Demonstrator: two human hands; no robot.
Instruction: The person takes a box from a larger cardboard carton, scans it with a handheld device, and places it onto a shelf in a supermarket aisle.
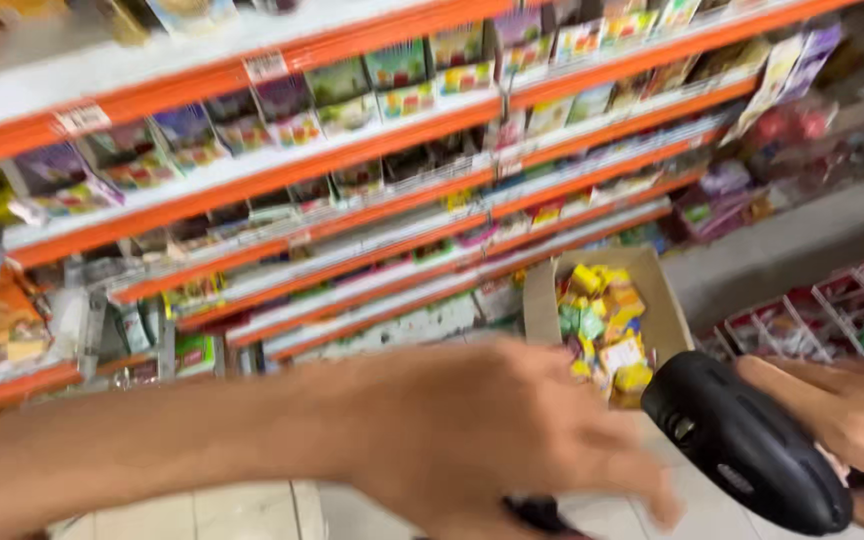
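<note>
Nearest the camera, left hand (492, 440) reaches across the frame, blurred; fingers spread loosely, palm down, nothing clearly gripped. A dark bit shows under it at the bottom edge, can't tell what. Right hand (852, 415) is closed around the grip of a black handheld scanner (742, 440), scanner head pointing left and up, near the left hand's fingertips. Just beyond, an open cardboard box (657, 300) on the floor holds many small yellow, green and orange packets (602, 325). Farther back, orange-edged shelves (372, 165) are stocked with hanging packets. Judgement: scanning work seems midway, box is full, no item in either hand under the scanner.
</note>
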